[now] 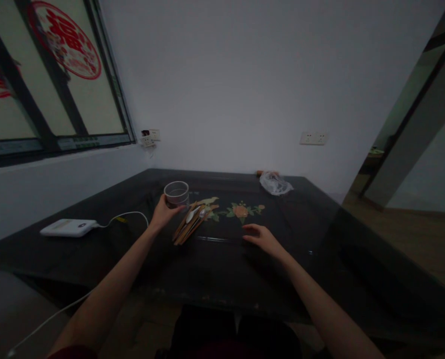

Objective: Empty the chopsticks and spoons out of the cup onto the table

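Observation:
My left hand (163, 213) is wrapped around the lower side of a clear round cup (176, 194) that stands on the dark table (215, 269). Just right of that hand lies a bundle of wooden chopsticks with white spoons (192, 222) on top. My right hand (261, 239) rests flat on the table with fingers stretched out, holding nothing, a short way right of the bundle and below a flower pattern (240, 211) in the tabletop.
A white power bank (68, 227) with a white cable (128, 215) lies at the table's left. A crumpled clear plastic bag (275, 183) sits at the far edge by the wall. Wall sockets (313, 138) are behind; a doorway opens at right.

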{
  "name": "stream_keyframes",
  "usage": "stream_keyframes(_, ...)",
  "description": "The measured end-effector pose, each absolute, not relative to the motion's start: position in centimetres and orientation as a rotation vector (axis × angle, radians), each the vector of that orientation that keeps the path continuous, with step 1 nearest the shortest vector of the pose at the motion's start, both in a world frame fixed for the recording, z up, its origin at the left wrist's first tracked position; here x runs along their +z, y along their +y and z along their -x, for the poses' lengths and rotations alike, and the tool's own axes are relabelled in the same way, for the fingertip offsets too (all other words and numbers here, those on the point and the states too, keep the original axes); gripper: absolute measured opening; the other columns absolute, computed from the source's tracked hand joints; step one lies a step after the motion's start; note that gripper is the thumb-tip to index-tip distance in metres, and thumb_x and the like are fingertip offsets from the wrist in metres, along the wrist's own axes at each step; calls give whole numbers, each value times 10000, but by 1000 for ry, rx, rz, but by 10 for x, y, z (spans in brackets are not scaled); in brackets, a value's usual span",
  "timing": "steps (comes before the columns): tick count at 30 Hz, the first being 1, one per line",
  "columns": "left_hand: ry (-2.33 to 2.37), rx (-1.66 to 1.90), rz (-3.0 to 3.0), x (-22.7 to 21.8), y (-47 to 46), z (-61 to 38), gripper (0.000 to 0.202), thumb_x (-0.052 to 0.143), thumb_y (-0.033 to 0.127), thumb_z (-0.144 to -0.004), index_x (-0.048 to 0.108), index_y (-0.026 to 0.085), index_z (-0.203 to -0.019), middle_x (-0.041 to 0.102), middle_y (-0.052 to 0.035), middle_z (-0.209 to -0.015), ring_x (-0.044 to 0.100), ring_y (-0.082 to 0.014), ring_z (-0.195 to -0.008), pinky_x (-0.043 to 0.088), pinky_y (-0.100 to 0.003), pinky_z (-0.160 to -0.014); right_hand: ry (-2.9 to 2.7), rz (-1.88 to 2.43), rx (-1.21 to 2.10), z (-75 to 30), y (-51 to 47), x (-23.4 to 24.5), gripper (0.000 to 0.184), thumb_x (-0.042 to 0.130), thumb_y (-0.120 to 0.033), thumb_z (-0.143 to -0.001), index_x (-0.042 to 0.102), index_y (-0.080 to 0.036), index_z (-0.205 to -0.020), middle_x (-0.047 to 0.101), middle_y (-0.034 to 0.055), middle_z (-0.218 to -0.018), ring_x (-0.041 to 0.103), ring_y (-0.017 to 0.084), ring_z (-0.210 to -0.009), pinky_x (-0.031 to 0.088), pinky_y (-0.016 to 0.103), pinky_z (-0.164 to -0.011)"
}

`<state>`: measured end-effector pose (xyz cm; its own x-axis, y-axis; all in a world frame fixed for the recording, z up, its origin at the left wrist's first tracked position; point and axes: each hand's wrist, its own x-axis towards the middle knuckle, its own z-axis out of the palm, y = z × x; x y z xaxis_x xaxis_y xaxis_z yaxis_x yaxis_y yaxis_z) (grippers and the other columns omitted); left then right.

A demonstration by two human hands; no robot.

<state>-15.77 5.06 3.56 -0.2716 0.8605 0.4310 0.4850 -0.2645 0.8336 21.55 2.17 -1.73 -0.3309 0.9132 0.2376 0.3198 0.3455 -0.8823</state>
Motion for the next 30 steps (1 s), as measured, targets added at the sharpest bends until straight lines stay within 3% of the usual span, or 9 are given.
stream_keyframes(8,1775,1488,-1533,-8,69,195,609,735,299,-662,445,141,-1174,570,-149,-1244,579,-224,-1114,466,-320,-942,-1873,1113,932,-217,22,-19,310,686,-311,-703,670,-181,-983,689,90,-1007,642,243,-969,504,411,-879)
stream_keyframes(20,1955,1401,-1499,-24,79,204,686,752,367,-616,440,131,-1178,557,-177,-1254,560,-274,-1135,442,-379,-956,-1970,1183,820,-212,19,-17,251,651,-248,-739,662,-165,-975,696,82,-973,652,210,-913,512,341,-814)
stream_keyframes(30,1870,1442,-1444,-26,78,201,700,805,306,-565,473,137,-1158,596,-153,-1201,577,-280,-1105,441,-406,-957,-2052,1227,693,-210,17,-11,201,612,-236,-767,675,-159,-942,702,79,-924,644,198,-851,482,302,-754)
